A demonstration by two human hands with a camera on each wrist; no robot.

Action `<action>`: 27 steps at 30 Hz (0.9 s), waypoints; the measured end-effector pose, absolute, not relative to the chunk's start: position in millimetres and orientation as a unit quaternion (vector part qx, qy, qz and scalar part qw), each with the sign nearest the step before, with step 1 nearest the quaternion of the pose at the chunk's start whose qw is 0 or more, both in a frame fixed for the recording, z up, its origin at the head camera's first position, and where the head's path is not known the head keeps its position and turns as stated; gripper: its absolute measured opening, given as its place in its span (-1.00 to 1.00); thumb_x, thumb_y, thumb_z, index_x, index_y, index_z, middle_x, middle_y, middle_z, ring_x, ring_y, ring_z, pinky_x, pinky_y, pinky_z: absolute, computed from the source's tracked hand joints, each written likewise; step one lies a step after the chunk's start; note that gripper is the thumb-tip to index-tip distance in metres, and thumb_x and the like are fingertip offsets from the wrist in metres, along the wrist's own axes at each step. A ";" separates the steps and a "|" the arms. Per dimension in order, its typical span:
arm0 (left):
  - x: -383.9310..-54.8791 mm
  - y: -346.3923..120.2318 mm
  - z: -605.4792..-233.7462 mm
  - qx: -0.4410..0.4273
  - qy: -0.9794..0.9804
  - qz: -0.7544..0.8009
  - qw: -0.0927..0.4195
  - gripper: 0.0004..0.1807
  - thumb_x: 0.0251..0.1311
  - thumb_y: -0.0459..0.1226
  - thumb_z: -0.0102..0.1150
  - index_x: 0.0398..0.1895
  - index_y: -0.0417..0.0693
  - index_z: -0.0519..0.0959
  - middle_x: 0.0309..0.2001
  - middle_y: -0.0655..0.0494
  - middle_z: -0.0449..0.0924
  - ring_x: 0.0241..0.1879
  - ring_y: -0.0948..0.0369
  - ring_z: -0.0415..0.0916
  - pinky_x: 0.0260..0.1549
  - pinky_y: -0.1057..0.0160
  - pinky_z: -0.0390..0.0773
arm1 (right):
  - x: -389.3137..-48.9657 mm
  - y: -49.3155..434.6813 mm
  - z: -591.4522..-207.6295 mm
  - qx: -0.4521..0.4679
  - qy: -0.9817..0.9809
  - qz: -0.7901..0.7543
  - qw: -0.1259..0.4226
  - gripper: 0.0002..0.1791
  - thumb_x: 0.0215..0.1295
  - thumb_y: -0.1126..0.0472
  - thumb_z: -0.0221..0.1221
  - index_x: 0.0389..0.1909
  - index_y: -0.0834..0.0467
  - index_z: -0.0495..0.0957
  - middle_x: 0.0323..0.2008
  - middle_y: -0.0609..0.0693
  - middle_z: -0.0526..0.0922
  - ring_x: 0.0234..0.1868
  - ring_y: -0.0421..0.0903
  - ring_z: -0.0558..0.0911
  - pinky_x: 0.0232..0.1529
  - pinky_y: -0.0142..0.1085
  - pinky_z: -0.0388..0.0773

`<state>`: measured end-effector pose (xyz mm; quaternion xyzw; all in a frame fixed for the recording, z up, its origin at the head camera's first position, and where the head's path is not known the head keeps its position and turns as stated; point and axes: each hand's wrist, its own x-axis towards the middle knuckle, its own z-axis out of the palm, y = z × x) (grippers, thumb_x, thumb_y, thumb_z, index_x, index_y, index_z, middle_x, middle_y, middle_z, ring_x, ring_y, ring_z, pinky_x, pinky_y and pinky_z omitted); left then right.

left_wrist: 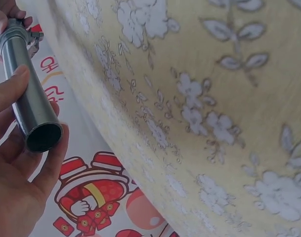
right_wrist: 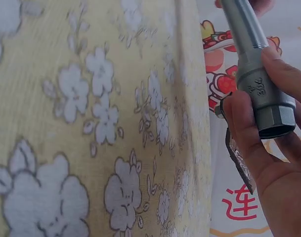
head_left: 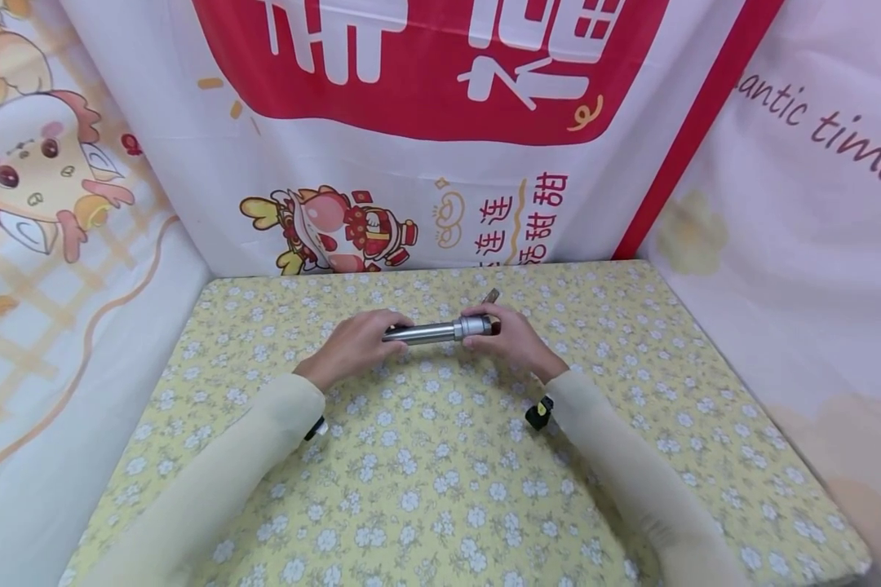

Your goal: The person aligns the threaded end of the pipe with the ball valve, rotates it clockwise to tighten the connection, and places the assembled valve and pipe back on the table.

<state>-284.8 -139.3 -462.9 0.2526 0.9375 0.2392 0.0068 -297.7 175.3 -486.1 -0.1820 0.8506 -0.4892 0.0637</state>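
A shiny steel pipe point(head_left: 429, 333) is held level above the table, joined at its right end to a ball valve point(head_left: 473, 326) with a hexagonal end. My left hand point(head_left: 361, 342) grips the pipe's free end, thumb on one side and fingers on the other; its hollow mouth shows in the left wrist view. At the other end, my right hand point(head_left: 514, 336) holds the valve body between thumb and fingers. Raised "304" marking shows on the valve in the right wrist view. A flat lever handle point(head_left: 493, 296) sticks out past the right fingers, partly hidden by them.
A yellow floral cloth point(head_left: 440, 489) covers the table under both arms. Printed fabric hangings point(head_left: 411, 204) stand behind the table and along both sides. A dark strap point(head_left: 539, 413) sits at the right wrist.
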 end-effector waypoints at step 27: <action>-341.4 -173.6 -464.9 0.283 0.948 0.142 -0.024 -0.51 0.50 -0.22 0.39 0.44 0.02 0.61 0.28 0.01 0.68 0.17 0.02 0.68 0.24 -0.11 0.64 | -354.8 128.3 -486.9 -0.247 0.898 -0.363 -0.006 -0.46 0.39 0.23 0.50 0.33 0.06 0.55 0.22 0.02 0.65 0.20 -0.01 0.63 0.30 0.00 0.58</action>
